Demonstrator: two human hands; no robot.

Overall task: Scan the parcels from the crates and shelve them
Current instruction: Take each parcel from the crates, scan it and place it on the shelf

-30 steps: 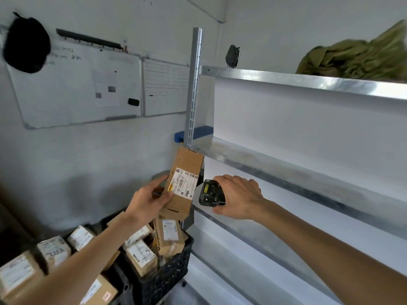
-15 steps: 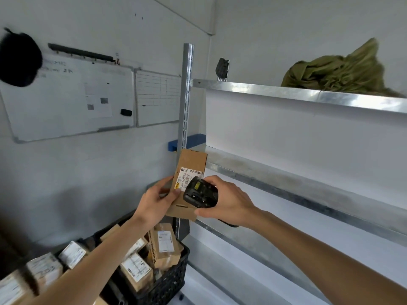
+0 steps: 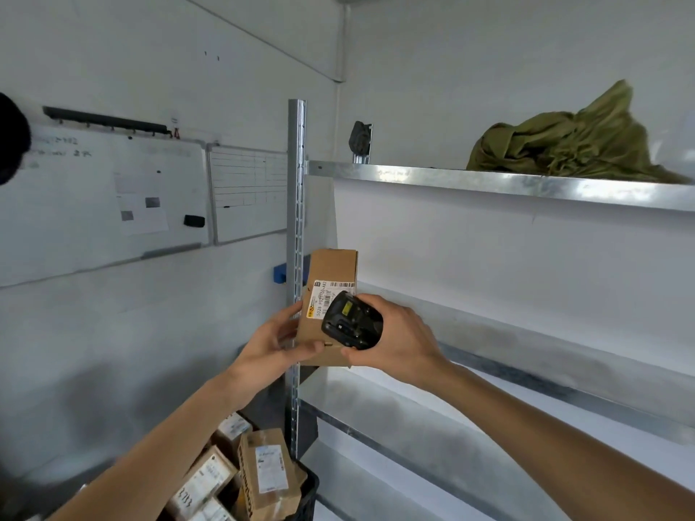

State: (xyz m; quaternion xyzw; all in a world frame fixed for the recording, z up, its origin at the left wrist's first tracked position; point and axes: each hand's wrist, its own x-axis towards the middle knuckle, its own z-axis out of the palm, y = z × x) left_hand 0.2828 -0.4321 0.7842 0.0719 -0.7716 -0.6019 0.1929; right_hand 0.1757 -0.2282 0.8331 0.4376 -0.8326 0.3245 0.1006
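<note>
Here, parcel (image 3: 331,270) label "5028 P021-00-A82" — left hand (image 3: 270,342) gripping, scanner (image 3: 351,321) over it

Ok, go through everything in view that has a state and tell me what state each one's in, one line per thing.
Parcel: held upright by the left hand, label facing the camera.
Scanner: gripped in the right hand, in front of the parcel's label.
Crate: still holds several labelled parcels.
Top shelf: holds a crumpled green cloth.
Middle shelf: no parcels visible on it.
</note>
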